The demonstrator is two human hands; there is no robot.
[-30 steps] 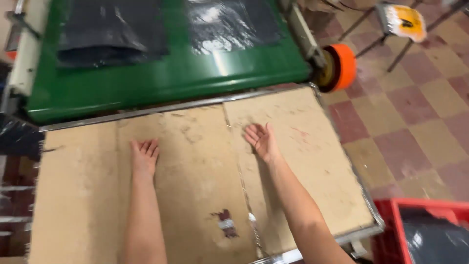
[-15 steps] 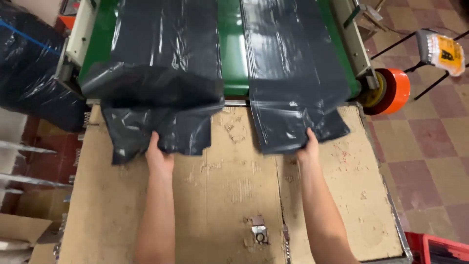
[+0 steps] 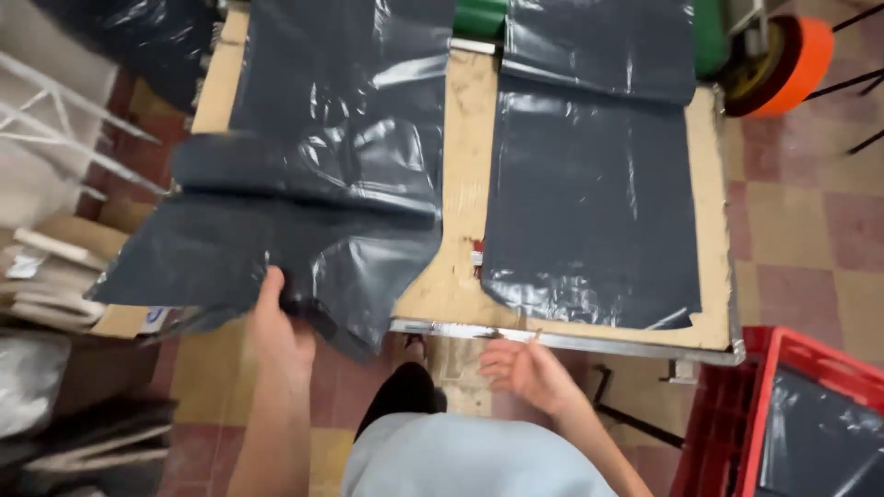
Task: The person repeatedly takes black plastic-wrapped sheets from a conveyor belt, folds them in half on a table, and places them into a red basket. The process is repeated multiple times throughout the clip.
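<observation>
Two stacks of black plastic bags lie on a cardboard-covered table [image 3: 465,138]. My left hand [image 3: 276,327] grips the near edge of the left stack of black bags [image 3: 313,184], which is folded over and hangs past the table's front edge. The right stack of black bags [image 3: 589,193] lies flat on the table. My right hand [image 3: 525,368] hovers just below the table's metal front edge with fingers spread, holding nothing and a little short of the right stack.
A red crate [image 3: 792,414] holding more black plastic stands at the lower right. An orange wheel [image 3: 792,64] and green conveyor belt [image 3: 483,17] sit at the table's far end. Cardboard and white frames [image 3: 55,184] crowd the left side. The floor is tiled.
Both stacks slid from the green belt toward me onto the table. My left hand still holds the left stack, now overhanging the edge. My right hand let go of the right stack and dropped below the edge.
</observation>
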